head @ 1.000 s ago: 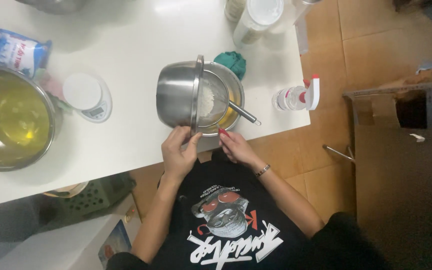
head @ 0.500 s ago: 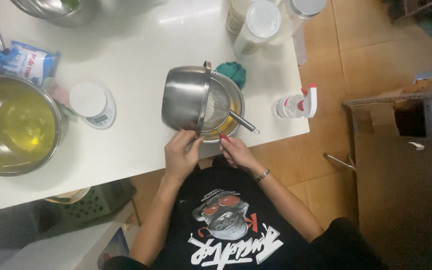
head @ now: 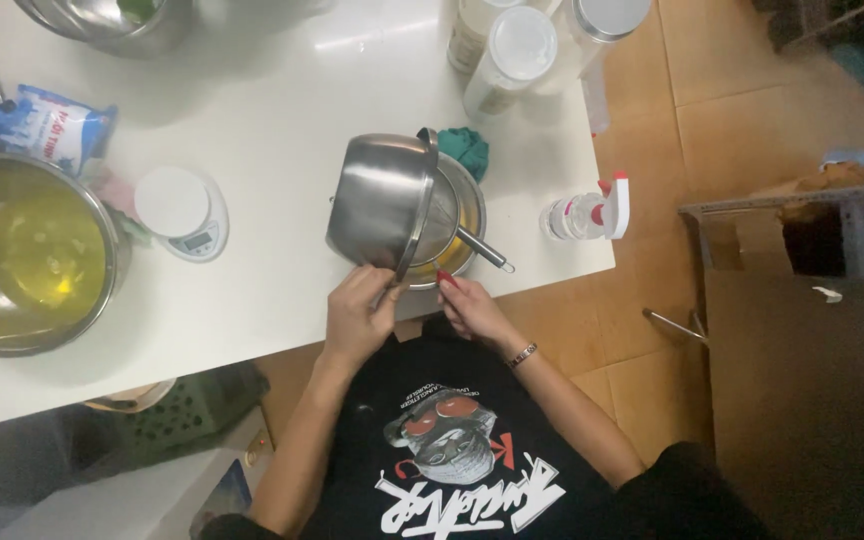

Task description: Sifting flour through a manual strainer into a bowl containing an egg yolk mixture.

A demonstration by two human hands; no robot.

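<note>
Tipping on its edge, a brushed-steel bowl (head: 380, 205) stands nearly upright over a second, shallower steel bowl (head: 457, 215) at the near edge of the white desk (head: 282, 110). The lower bowl holds something yellow, and a wire whisk (head: 472, 245) lies in it with its steel handle sticking out to the right, past the rim. Both bowls are round and smooth, with a dull sheen.

The left hand (head: 357, 315) comes up from below with the wrist bent, fingers curled around the tilted bowl's low rim — grasping it. The right hand (head: 472, 305) lies just beside it, fingers stretched toward the lower bowl's near rim and touching it (whether it grips or only steadies, I cannot tell). A thin bracelet (head: 522, 354) sits on that wrist.

Behind the bowls lies a crumpled teal cloth (head: 467, 150), touching the lower bowl. To the left a small round white scale (head: 180, 212) rests flat, well apart from the bowls, and beyond it a big steel pot (head: 22, 255) holds clear yellow liquid. A blue-and-white packet (head: 52, 125) lies near the pot's far side. On the desk's right edge a clear spray bottle (head: 582, 212) with a red-and-white head lies on its side — near the whisk handle but apart from it. Two white-lidded jars (head: 512, 45) stand at the far edge.
</note>
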